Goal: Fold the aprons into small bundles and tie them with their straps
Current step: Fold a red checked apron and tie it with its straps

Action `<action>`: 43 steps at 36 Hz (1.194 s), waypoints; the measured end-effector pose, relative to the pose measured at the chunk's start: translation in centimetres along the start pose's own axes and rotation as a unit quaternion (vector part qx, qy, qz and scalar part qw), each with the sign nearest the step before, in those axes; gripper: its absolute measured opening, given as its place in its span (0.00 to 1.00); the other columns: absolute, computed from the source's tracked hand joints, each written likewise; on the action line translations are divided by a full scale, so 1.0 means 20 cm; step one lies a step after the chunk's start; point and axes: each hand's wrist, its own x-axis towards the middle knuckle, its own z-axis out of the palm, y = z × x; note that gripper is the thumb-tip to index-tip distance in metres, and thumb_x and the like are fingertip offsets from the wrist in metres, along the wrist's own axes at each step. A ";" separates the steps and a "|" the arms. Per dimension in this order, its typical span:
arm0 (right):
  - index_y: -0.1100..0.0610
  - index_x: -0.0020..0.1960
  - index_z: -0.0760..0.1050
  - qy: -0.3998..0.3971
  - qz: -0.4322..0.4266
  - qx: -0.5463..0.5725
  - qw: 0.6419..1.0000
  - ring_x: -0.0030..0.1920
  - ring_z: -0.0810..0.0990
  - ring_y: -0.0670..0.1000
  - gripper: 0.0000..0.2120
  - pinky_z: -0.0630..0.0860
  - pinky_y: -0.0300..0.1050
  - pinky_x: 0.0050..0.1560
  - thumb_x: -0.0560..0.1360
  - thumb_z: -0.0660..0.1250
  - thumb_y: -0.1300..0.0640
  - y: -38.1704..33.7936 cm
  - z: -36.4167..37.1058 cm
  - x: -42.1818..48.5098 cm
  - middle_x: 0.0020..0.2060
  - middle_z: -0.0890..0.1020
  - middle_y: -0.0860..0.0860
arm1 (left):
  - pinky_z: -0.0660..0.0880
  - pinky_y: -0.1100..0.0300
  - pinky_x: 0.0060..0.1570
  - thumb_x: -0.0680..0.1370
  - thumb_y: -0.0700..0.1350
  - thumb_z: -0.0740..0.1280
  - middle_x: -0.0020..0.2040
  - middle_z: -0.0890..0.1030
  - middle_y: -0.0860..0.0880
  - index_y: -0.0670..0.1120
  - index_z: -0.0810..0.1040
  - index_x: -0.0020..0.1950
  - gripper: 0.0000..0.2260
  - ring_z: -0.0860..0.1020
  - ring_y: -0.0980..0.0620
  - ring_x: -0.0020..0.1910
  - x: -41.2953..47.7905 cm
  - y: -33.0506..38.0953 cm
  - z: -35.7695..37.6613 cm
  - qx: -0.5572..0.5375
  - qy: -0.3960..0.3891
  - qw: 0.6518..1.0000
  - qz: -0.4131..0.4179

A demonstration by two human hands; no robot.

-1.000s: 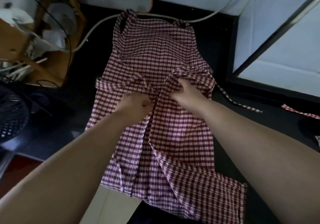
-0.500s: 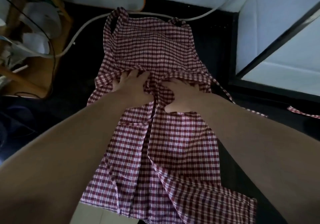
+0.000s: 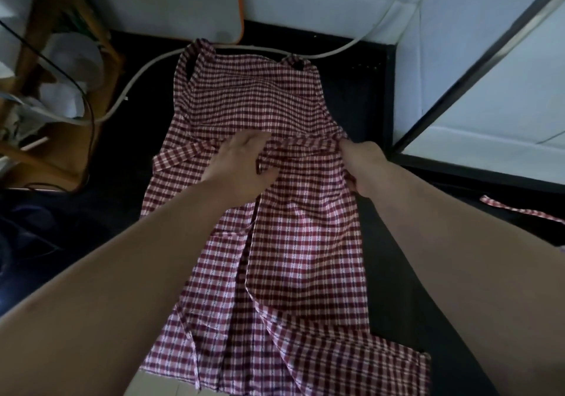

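While the left hand [image 3: 241, 163] presses flat, fingers [image 3: 255, 139] straight, on the soft red-and-white checked apron [image 3: 290, 242], the right hand [image 3: 363, 166] grips its creased waist edge.

Left grip [image 3: 241, 163]: I see it unclenched from a fist, now lying flat on the apron [image 3: 305, 242].
Right grip [image 3: 360, 163]: gone from the middle to the apron's right edge, gripping fabric there.
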 end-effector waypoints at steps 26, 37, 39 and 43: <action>0.61 0.40 0.74 -0.070 0.023 -0.120 0.990 0.37 0.78 0.50 0.05 0.79 0.44 0.38 0.74 0.65 0.67 -0.50 0.07 0.18 0.36 0.77 0.53 | 0.74 0.49 0.61 0.76 0.59 0.66 0.63 0.77 0.50 0.54 0.66 0.73 0.27 0.76 0.47 0.59 0.16 0.02 0.02 -0.116 -0.052 0.979 -0.162; 0.55 0.67 0.71 -0.066 -0.163 -0.052 0.983 0.52 0.78 0.52 0.26 0.80 0.47 0.53 0.71 0.66 0.70 -0.44 0.07 0.23 0.50 0.76 0.51 | 0.73 0.63 0.44 0.80 0.55 0.62 0.44 0.77 0.53 0.48 0.79 0.49 0.12 0.77 0.49 0.49 0.26 -0.06 -0.14 -0.315 0.007 0.911 -0.267; 0.54 0.72 0.64 -0.090 -0.205 -0.125 0.967 0.50 0.77 0.47 0.28 0.77 0.41 0.51 0.74 0.66 0.65 -0.43 0.09 0.19 0.54 0.74 0.50 | 0.73 0.62 0.41 0.79 0.55 0.63 0.42 0.78 0.51 0.49 0.78 0.44 0.11 0.76 0.52 0.43 0.25 -0.12 -0.16 -0.250 -0.027 0.936 -0.247; 0.62 0.66 0.69 -0.105 -0.223 -0.296 0.923 0.48 0.77 0.50 0.20 0.75 0.42 0.45 0.76 0.64 0.56 -0.39 0.12 0.12 0.54 0.78 0.54 | 0.71 0.60 0.40 0.76 0.58 0.66 0.45 0.78 0.52 0.48 0.77 0.53 0.14 0.74 0.54 0.41 0.23 -0.18 -0.20 -0.110 0.022 0.974 -0.197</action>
